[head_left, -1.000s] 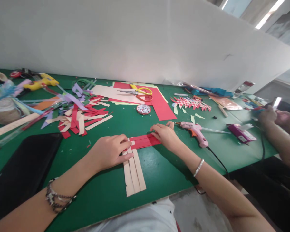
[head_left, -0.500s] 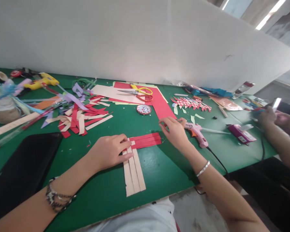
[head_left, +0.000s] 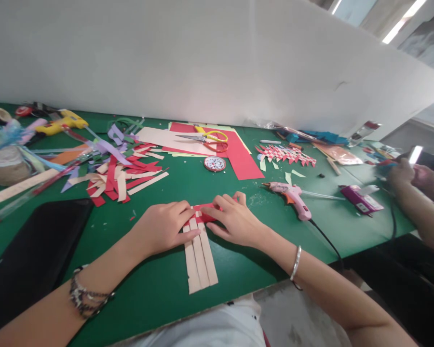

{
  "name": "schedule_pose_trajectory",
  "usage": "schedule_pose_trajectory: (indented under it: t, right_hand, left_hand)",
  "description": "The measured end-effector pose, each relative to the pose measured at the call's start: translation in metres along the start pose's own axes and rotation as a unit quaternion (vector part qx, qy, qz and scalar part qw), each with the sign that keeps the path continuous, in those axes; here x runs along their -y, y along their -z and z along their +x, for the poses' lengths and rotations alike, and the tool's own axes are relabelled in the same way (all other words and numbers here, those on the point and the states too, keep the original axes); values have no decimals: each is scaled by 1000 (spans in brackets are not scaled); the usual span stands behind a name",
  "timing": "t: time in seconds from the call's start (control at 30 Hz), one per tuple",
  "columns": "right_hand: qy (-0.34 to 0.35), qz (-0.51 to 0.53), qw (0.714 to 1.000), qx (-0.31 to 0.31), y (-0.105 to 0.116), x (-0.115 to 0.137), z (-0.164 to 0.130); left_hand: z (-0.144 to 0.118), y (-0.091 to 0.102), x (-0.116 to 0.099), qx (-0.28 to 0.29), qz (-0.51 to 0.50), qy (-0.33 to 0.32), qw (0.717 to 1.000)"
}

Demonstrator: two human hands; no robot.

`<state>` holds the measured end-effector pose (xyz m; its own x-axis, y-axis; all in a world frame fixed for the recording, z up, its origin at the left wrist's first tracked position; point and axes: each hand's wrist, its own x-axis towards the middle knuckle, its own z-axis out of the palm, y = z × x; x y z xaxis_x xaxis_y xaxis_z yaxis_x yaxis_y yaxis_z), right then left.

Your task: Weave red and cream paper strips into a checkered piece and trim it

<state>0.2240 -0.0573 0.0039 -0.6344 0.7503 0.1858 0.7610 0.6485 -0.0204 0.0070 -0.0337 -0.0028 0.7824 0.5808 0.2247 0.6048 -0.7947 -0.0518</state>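
Cream paper strips (head_left: pixel 198 262) lie side by side, pointing toward me, and cross red paper strips (head_left: pixel 204 218) in a small woven corner. My left hand (head_left: pixel 166 225) grips that corner from the left, fingers bent over it and thumb on the cream strips. From the right, my right hand (head_left: pixel 235 219) has its curled fingers on the red strips, covering most of them. Its fingertips almost meet those of the left hand. A pink glue gun (head_left: pixel 292 197) lies to the right of my hands.
Scissors (head_left: pixel 206 138) rest on coloured paper sheets (head_left: pixel 244 161) behind a round patterned disc (head_left: pixel 214 164). Loose paper strips (head_left: pixel 119 178) are heaped at left, beyond a black tablet-like slab (head_left: pixel 36 255). A red-and-white woven piece (head_left: pixel 287 155) lies back right. Another person's hands (head_left: pixel 401 171) hold a phone.
My right hand has moved left from near the glue gun's tip and come down on the red strips. My left hand has stayed on the woven corner.
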Motion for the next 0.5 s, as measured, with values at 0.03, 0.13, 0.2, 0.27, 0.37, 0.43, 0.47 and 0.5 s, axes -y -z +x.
schedule_pose_trajectory:
  t: [0.03,0.13,0.2,0.27,0.37,0.43,0.47,0.5]
  right_hand:
    - [1,3,1000,3,-1,1,2]
    - [2,6,1000,11,-2,3,5]
    - [0,6,1000,14,-3,3,5]
    - [-5,6,1000,16,-3,3,5]
    - [-15,12,1000,21,-2,3,4]
    - [-23,18,999,26,-1,2,4]
    - [-27,20,999,28,0,2,5]
    - [-29,21,999,30,0,2,5]
  left_hand:
    - [0,0,0,5,1,2,1000]
    - [0,-1,-1,16,4,8,1000]
    - [0,-2,-1,19,5,11,1000]
    - [0,-2,-1,20,6,14,1000]
    - [0,-2,-1,17,4,17,1000]
    - [1,-1,-2,17,0,20,1000]
    - [1,0,-2,17,-2,21,1000]
    - [1,1,-2,18,-3,22,1000]
